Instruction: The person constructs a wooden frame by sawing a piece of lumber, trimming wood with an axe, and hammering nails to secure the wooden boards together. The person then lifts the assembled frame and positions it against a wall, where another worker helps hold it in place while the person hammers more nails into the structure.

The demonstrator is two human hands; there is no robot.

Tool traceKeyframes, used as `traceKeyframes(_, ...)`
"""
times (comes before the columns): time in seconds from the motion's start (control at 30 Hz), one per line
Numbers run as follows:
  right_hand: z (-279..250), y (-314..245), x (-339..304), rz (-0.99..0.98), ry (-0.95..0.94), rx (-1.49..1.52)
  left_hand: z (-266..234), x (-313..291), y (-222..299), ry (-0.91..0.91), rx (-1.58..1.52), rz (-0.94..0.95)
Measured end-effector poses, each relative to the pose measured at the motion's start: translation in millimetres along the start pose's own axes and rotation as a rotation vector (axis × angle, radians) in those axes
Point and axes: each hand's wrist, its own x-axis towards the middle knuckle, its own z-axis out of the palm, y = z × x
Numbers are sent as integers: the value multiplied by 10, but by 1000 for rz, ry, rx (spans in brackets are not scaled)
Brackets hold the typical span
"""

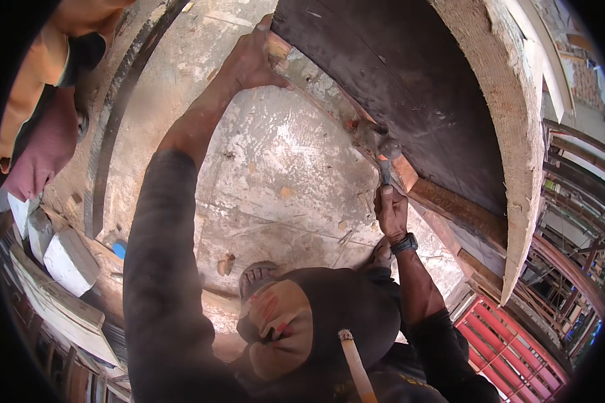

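Note:
My right hand (392, 209), with a watch on its wrist, is closed round the handle of a hammer (388, 148). The metal hammer head lies over a wooden strip (319, 91) along the edge of a large dark board (403, 80). At the far end of that strip, my left hand (249, 62) grips the wood, its thumb spread along the near side. Its fingertips are partly hidden behind the edge. A reddish-brown wooden rail (457, 211) continues along the board, to the right of the hammer.
A curved, rough-sawn plank (511, 121) stands at the right, near a red slatted crate (511, 349). Another person (44, 127) is at the upper left, beside a curved dark strip (114, 114). Pale wood blocks (70, 262) lie left. A cigarette (357, 366) juts in below.

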Motion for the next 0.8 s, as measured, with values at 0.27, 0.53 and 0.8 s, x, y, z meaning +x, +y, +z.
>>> traceKeyframes(0.27, 3, -434, -291, -88, 109, 336, 30, -111, -169, 61, 60, 21)
traceKeyframes(0.53, 176, 213, 61, -5, -15, 131, 20, 34, 33, -27, 11, -78)
traceKeyframes(0.8, 105, -112, -272, -183, 37, 549, -20, -5, -38, -46, 52, -80)
